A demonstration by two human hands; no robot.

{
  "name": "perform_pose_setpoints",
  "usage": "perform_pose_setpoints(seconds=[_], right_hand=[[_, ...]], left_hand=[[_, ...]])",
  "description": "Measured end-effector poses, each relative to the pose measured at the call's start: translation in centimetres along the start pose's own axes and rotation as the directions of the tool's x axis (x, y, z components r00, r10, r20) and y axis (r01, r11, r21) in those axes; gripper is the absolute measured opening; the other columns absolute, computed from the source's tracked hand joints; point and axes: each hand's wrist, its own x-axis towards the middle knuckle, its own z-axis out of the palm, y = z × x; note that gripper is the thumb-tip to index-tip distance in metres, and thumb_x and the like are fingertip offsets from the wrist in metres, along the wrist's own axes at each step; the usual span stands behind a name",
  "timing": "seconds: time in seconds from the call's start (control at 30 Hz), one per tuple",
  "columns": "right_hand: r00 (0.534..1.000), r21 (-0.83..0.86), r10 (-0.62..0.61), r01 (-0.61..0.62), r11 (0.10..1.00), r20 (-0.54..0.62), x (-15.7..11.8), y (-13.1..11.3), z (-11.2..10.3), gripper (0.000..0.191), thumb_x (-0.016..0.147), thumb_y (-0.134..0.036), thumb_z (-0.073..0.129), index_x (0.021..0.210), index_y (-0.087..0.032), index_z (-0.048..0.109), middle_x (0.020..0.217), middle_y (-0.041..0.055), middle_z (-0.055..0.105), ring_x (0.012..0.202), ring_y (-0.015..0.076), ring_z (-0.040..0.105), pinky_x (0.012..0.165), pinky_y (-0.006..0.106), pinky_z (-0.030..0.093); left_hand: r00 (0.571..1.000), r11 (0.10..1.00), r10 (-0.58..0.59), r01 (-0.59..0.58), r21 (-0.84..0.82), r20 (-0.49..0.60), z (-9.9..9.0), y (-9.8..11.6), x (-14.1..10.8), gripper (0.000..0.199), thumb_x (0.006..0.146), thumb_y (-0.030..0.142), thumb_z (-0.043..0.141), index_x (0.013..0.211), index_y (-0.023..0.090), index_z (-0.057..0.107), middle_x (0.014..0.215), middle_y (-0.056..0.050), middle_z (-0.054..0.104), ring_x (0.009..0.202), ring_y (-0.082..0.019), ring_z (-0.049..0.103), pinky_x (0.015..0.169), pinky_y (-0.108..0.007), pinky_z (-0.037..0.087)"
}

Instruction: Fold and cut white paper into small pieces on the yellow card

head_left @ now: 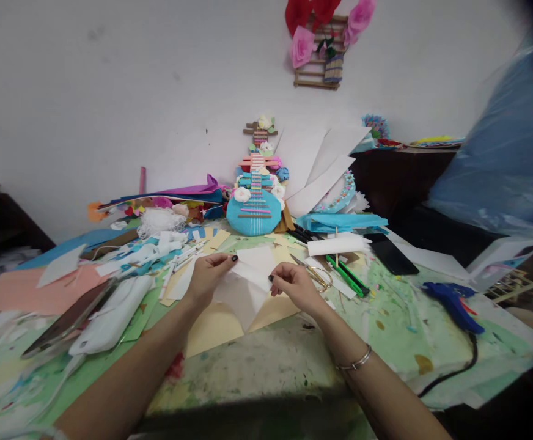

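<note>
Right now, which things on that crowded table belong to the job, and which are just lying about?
In the job:
white paper, between the left hand and right hand
perhaps the cream sheet beneath

Seemingly just lying about:
gold-handled scissors
green cutter
blue glue gun
black phone
blue guitar-shaped piece

- My left hand [209, 278] has dark, glossy polish on the thumbnail [235, 258].
- My right hand [294, 284] has the same dark polish on its thumbnail.
- Around my right wrist I wear a thin, silvery bracelet [357, 360], rounded, with small raised bits on the band.
- Both my forearms [142, 354] are bare, slim and tapering toward the wrists.
</note>
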Motion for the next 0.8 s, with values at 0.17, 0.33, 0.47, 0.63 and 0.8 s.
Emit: perform_pose_setpoints(seconds=[0.17,0.33,0.47,0.63,0.8], right_hand=[[1.000,-0.002,0.019,-0.019,1.000,0.002,-0.1,-0.2,0.0,0.003,0.069,-0.019,0.055,0.068,-0.016,0.056,0.054,-0.0017,0.060,0.050,0.0100,0.057,0.054,0.022,0.046],[1.000,-0.068,0.018,-0.018,0.998,0.005,0.4,0.2,-1.1,0.010,0.072,-0.026,0.056,0.069,-0.016,0.055,0.056,-0.0003,0.060,0.050,0.0115,0.058,0.053,0.023,0.045],[0.968,-0.466,0.016,-0.136,0.874,-0.251,0.8,0.7,-3.7,0.012,0.079,-0.023,0.049,0.074,-0.016,0.056,0.063,0.0040,0.064,0.057,0.0149,0.061,0.059,0.025,0.044],[0.906,-0.865,0.016,-0.409,0.291,-0.423,0.7,1.3,-6.0,0.020,0.072,-0.005,0.050,0.087,-0.011,0.062,0.092,0.0184,0.066,0.091,0.0274,0.061,0.075,0.032,0.040],[0.888,-0.852,0.082,-0.458,0.254,-0.452,0.7,1.4,-6.7,0.027,0.071,-0.005,0.052,0.096,-0.008,0.060,0.094,0.0209,0.066,0.090,0.0286,0.062,0.071,0.030,0.040]], left_hand=[[1.000,0.999,0.012,-0.011,0.044,-0.017,-0.2,0.4,0.2,0.032,0.050,0.040,0.079,0.062,0.013,0.067,0.050,0.002,0.058,0.044,-0.009,0.046,0.042,-0.020,0.030],[0.999,0.995,0.038,-0.039,0.089,0.014,-0.6,-0.5,0.8,0.034,0.052,0.042,0.078,0.063,0.012,0.066,0.051,0.001,0.059,0.045,-0.008,0.045,0.043,-0.019,0.029],[1.000,0.996,-0.011,0.011,0.084,0.000,-1.0,-1.4,1.5,0.039,0.051,0.045,0.078,0.066,0.013,0.063,0.049,0.003,0.056,0.041,-0.008,0.045,0.040,-0.018,0.028],[0.982,0.983,-0.170,0.162,0.092,0.087,-1.0,-2.0,1.6,0.045,0.054,0.047,0.077,0.081,0.015,0.061,0.056,-0.001,0.064,0.045,-0.015,0.057,0.039,-0.020,0.036],[0.960,0.958,-0.256,0.236,0.165,0.117,-0.4,-2.9,1.4,0.041,0.053,0.036,0.080,0.083,0.014,0.062,0.061,-0.006,0.068,0.048,-0.020,0.062,0.038,-0.025,0.043]])
